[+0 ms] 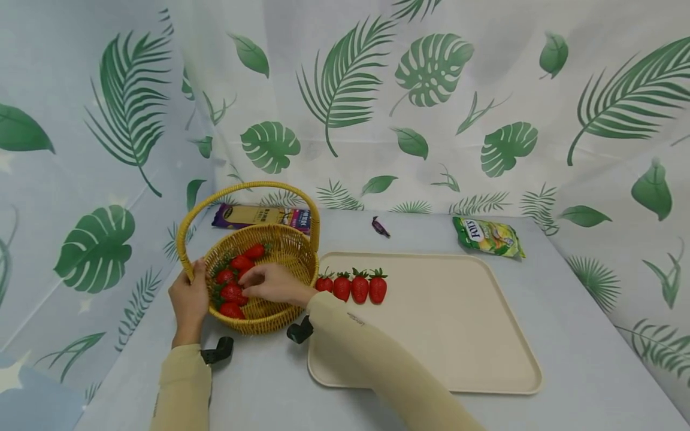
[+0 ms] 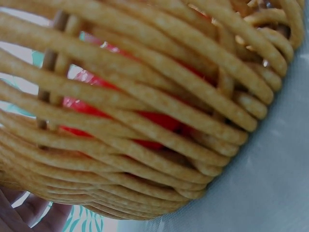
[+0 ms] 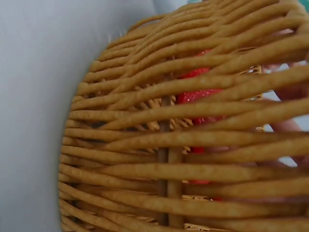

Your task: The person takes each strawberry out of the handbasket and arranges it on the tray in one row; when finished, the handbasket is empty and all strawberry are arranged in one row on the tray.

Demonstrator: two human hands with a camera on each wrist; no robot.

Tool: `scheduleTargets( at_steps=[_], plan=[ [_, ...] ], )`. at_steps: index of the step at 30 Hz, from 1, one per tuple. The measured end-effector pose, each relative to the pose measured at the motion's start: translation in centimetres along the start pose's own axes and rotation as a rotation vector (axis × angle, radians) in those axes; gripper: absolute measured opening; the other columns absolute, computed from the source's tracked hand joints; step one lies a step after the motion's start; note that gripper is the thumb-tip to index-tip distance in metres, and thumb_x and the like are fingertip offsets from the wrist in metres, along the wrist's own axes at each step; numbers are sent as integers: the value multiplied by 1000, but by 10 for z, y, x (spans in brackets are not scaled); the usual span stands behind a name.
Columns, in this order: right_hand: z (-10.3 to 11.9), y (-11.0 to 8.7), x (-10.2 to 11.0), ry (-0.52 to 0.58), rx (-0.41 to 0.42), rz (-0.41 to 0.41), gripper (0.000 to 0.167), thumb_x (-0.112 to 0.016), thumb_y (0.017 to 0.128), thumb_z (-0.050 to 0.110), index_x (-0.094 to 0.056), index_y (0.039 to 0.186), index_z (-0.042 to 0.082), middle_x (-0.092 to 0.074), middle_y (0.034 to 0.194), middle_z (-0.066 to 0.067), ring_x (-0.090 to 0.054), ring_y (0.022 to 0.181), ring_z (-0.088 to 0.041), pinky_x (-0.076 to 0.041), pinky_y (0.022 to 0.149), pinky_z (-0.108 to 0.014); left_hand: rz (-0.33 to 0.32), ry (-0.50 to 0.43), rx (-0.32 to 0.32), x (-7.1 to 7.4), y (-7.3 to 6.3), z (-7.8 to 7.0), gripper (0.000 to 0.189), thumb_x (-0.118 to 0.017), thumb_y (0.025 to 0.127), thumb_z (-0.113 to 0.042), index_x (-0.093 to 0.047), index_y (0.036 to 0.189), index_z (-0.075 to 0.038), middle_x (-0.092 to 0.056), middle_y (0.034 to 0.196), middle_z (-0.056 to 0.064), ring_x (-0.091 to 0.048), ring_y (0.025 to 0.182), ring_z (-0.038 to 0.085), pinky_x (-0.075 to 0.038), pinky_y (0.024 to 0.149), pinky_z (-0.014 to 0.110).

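– where's the strawberry [image 1: 233,293] you're working on?
– in the basket [image 1: 257,327], at the fingertips of your right hand [image 1: 277,284]. they're curled in close to it, thumb near finger; whether you actually have hold, i can't tell.
– and your left hand [image 1: 191,293]?
– it grips the basket's edge, by the foot of the handle [image 1: 264,185]. press steadily there, and pinch the berry lightly, without bruising its neighbours.
– what surrounds your right-hand grip?
– four other strawberries [image 1: 242,263] inside; rightward, a tray [image 1: 442,335] carrying four lined-up strawberries [image 1: 359,290].
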State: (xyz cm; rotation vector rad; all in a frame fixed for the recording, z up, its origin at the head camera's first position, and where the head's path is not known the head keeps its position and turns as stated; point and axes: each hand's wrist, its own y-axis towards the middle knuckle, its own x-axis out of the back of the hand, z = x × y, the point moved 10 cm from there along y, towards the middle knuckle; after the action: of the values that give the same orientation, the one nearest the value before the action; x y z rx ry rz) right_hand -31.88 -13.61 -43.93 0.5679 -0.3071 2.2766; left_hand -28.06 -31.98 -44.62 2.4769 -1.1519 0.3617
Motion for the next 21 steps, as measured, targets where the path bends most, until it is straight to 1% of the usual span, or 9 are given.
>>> scheduleTargets(
  at_steps=[4,5,9,11,13,16,21],
  plan=[
    [1,3,-10,-56,1,100,32,-71,91,20,-68,121,10,-69,106,4,-59,94,-3,-46,84,-20,-9,6,-10,1,0,0,58,-42,101,-51,-66,94,1,-59,86,18,-43,67,21,-34,65,32],
    [1,3,-13,-86,2,131,34,-71,90,22,-67,123,11,-68,108,5,-59,96,-3,-46,85,-20,-11,8,-12,1,0,-1,58,-42,101,-51,-66,94,2,-59,86,18,-43,67,21,-34,64,32],
    [1,2,-26,-141,12,260,42,-70,91,24,-62,131,13,-66,118,4,-58,105,-4,-44,91,-19,-11,13,-12,1,-1,-1,59,-41,101,-52,-65,94,1,-58,84,16,-43,67,21,-34,63,31],
    [2,2,-30,-154,18,306,44,-69,92,24,-60,134,13,-64,122,4,-57,108,-4,-43,93,-19,-6,15,-10,1,-1,-1,60,-40,101,-53,-65,94,1,-58,84,16,-42,66,21,-33,62,31],
    [2,2,-33,-124,19,331,44,-69,92,21,-59,134,11,-63,125,1,-57,109,-5,-43,94,-19,-4,16,-10,2,-1,-2,61,-40,101,-53,-65,94,1,-58,84,16,-42,65,20,-33,61,31],
    [0,4,-33,-71,6,339,43,-68,92,18,-59,133,10,-63,125,0,-56,107,-4,-44,93,-19,-4,12,-15,1,-1,-2,59,-41,101,-52,-66,94,1,-59,86,17,-42,65,20,-33,61,30],
    [-3,6,-33,9,-13,346,37,-67,92,14,-64,129,9,-65,119,4,-58,101,-2,-47,87,-19,-4,10,-15,0,-1,-2,58,-41,102,-51,-66,94,1,-60,87,17,-43,65,19,-34,62,30]
  ],
)
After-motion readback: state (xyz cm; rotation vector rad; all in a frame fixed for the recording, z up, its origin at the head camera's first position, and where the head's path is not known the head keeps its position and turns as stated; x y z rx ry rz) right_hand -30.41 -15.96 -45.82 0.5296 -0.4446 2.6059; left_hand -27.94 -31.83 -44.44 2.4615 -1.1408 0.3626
